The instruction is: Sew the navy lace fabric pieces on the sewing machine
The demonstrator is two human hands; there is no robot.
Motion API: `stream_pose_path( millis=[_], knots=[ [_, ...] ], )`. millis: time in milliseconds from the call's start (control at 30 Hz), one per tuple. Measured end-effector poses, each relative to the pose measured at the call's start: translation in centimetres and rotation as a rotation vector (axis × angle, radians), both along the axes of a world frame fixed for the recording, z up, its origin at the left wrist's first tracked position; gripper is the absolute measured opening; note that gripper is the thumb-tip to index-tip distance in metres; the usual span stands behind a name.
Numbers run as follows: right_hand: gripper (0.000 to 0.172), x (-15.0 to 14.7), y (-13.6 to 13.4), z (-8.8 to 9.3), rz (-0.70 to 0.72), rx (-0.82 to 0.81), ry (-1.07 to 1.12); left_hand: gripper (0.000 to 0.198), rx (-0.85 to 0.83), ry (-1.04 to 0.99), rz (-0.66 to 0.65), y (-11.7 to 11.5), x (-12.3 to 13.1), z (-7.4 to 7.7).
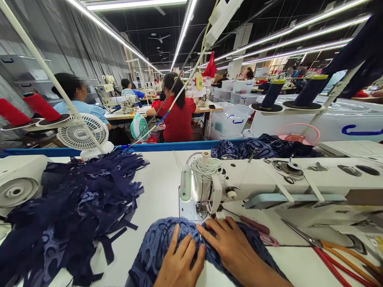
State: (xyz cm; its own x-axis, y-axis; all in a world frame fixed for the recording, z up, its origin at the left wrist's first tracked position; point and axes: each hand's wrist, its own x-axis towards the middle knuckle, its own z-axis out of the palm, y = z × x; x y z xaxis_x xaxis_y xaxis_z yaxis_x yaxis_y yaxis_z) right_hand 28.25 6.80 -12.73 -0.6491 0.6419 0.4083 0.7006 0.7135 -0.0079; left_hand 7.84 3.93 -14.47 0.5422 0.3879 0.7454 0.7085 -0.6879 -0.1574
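A blue patterned lace fabric (146, 255) lies on the white table just in front of the sewing machine (206, 187), its upper edge close to the metal needle plate (188, 210). My left hand (182, 259) rests on this fabric with its fingers spread and pointing toward the machine. To its right, my right hand (227, 243) lies on the fabric too, fingers stretched out and their tips near the presser foot. The fabric runs under both hands and out past my right forearm. What is beneath my palms is hidden.
Dark blue fabric strips (74, 199) are heaped at the left. Scissors with orange handles (338, 249) and red-handled tools lie at the right. More lace (257, 147) sits behind the machine. Beyond the table are a white fan (83, 131) and a person in red (179, 115).
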Motion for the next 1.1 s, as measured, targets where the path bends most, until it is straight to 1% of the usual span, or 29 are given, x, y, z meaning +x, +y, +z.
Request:
stream_pose_path(
  millis=[100,200,267,333,433,567,633,700,800,900,1000,1100],
  knots=[
    [0.061,0.1,-0.1,0.6,-0.025,-0.073,-0.011,0.036,-0.012,0.003,0.013,-0.2,0.1,0.0],
    [0.070,0.7,0.1,1.5,-0.020,-0.183,0.013,0.036,-0.020,-0.011,0.014,-0.3,0.0,0.4],
    [0.075,1.0,0.1,2.0,-0.020,-0.180,0.063,0.036,-0.011,-0.015,0.015,-0.3,0.0,0.6],
    [0.075,1.1,0.1,2.2,-0.015,-0.163,0.087,0.036,-0.006,-0.018,0.018,-0.3,0.0,0.7],
    [0.068,0.6,0.0,1.8,0.003,-0.154,0.035,0.036,-0.009,-0.027,0.020,-0.3,0.1,0.5],
    [0.059,-0.5,-0.4,0.7,-0.036,-0.018,-0.023,0.038,0.009,-0.041,0.031,-0.5,0.1,0.1],
    [0.056,-0.7,-0.6,0.5,-0.064,0.021,-0.033,0.039,0.002,-0.041,0.041,-0.6,0.1,-0.2],
    [0.056,-0.7,-0.7,0.9,-0.073,-0.021,-0.023,0.038,-0.010,-0.037,0.047,-0.7,0.1,-0.3],
    [0.052,-0.5,-0.6,1.8,-0.075,-0.176,0.040,0.035,-0.013,-0.028,0.045,-0.8,0.1,-0.2],
    [0.036,-0.9,0.0,2.5,-0.108,-0.249,0.139,0.037,0.001,-0.008,0.062,-0.9,0.2,0.1],
    [0.021,-2.0,0.7,2.5,-0.128,-0.275,0.164,0.040,0.011,0.006,0.083,-0.9,0.3,0.3],
    [0.015,-3.3,1.1,2.0,-0.140,-0.299,0.152,0.040,0.013,-0.004,0.092,-1.0,0.3,0.2]
  ],
)
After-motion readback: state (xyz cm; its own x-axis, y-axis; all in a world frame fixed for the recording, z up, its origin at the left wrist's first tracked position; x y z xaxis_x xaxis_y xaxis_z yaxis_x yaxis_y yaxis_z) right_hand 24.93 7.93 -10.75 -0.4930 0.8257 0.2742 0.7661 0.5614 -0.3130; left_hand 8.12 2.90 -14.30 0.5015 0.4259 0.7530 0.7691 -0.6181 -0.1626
